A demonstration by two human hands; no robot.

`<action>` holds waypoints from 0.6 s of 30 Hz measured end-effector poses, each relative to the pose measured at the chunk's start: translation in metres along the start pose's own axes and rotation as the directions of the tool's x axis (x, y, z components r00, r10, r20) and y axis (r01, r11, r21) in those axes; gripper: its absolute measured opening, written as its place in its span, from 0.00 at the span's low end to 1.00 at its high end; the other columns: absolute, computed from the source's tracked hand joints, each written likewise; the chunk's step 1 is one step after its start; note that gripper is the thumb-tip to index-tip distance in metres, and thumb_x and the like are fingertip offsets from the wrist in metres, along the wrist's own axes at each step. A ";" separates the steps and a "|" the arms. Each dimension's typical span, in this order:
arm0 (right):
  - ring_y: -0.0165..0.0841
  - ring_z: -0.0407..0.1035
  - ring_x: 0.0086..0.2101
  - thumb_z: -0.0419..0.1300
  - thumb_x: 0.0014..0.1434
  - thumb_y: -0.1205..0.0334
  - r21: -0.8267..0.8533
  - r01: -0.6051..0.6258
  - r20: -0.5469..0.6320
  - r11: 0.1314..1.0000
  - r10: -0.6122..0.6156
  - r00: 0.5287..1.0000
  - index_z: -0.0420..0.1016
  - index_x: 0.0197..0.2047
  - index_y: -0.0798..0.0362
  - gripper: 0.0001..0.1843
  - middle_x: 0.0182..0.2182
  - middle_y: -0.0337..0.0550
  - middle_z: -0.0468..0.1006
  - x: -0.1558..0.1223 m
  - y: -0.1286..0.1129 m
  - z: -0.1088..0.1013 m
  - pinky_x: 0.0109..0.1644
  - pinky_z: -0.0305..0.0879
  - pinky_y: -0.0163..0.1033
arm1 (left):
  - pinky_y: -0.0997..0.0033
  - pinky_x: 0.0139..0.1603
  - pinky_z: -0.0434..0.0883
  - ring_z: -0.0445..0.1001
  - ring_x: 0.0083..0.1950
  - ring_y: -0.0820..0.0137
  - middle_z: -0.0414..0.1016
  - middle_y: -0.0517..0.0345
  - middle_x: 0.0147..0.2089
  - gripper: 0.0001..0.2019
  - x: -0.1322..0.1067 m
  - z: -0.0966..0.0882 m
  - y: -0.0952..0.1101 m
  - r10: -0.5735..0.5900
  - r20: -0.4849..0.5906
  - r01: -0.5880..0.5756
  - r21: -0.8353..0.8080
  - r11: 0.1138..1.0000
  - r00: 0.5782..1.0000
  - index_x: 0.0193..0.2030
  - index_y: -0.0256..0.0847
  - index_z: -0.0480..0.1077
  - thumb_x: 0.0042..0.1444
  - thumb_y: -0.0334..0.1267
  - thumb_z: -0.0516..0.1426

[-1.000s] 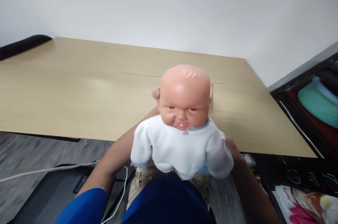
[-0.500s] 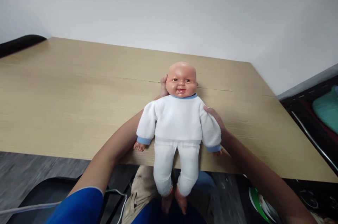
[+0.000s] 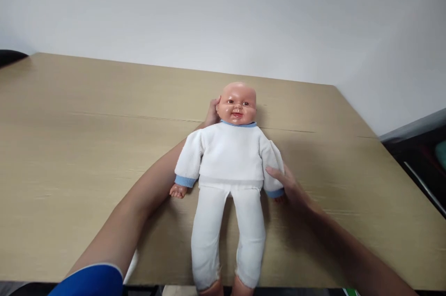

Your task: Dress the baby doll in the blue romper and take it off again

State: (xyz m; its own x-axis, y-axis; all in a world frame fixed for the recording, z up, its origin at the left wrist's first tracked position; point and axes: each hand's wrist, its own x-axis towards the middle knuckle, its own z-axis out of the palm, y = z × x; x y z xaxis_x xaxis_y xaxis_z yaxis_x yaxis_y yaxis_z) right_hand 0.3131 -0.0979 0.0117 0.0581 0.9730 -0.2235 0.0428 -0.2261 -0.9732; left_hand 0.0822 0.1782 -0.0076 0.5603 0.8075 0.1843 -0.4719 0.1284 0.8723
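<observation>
A baby doll with a bald head, a white fleecy top with blue trim and white trousers lies face up, its legs toward me. My left hand supports the doll's head from the left; most of its fingers are hidden behind the head. On the other side, my right hand holds the doll's sleeved arm, thumb on top of the sleeve and fingers out of sight underneath. The doll's feet are cut off by the bottom of the view.
Under the doll is a light wooden table, its far edge close to a pale wall. A black chair back shows at the far left. Dark furniture stands along the right side.
The doll has moved farther onto the table; its legs, which hung past the near edge, now lie over the tabletop. My right hand has slid down from its upper arm toward the cuff.
</observation>
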 end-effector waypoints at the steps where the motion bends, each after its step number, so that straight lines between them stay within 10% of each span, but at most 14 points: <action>1: 0.56 0.77 0.74 0.74 0.67 0.31 -0.069 0.056 -0.030 0.996 -0.058 0.998 0.76 0.78 0.47 0.45 0.74 0.53 0.84 0.001 0.003 -0.001 0.81 0.73 0.64 | 0.55 0.89 0.64 0.73 0.86 0.51 0.91 0.49 0.67 0.36 0.001 -0.003 0.001 0.024 -0.030 -0.026 -0.068 0.997 0.999 0.58 0.37 0.86 0.74 0.72 0.56; 7: 0.58 0.74 0.75 0.72 0.71 0.31 -0.450 0.167 -0.152 0.877 -0.260 0.954 0.67 0.83 0.45 0.48 0.78 0.60 0.78 0.004 0.027 -0.007 0.84 0.67 0.68 | 0.42 0.90 0.63 0.73 0.85 0.36 0.89 0.41 0.70 0.38 0.014 -0.027 0.016 -0.003 0.019 0.004 -0.090 0.996 1.000 0.63 0.35 0.85 0.67 0.70 0.65; 18: 0.55 0.84 0.64 0.68 0.76 0.36 -0.574 0.216 -0.116 0.790 -0.340 0.933 0.72 0.80 0.49 0.39 0.69 0.60 0.86 -0.001 0.025 -0.006 0.70 0.82 0.58 | 0.34 0.89 0.67 0.81 0.78 0.33 0.91 0.38 0.65 0.40 0.015 -0.044 0.020 -0.191 0.091 0.186 0.062 0.981 0.977 0.65 0.37 0.83 0.66 0.73 0.62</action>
State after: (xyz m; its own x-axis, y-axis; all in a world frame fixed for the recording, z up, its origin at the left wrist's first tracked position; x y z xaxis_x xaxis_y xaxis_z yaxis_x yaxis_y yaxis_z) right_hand 0.3198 -0.1053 -0.0123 0.1552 0.9795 0.1285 0.6191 0.0049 -0.7853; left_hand 0.0513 0.2183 -0.0069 0.6998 0.7122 0.0549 -0.3163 0.2400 0.9178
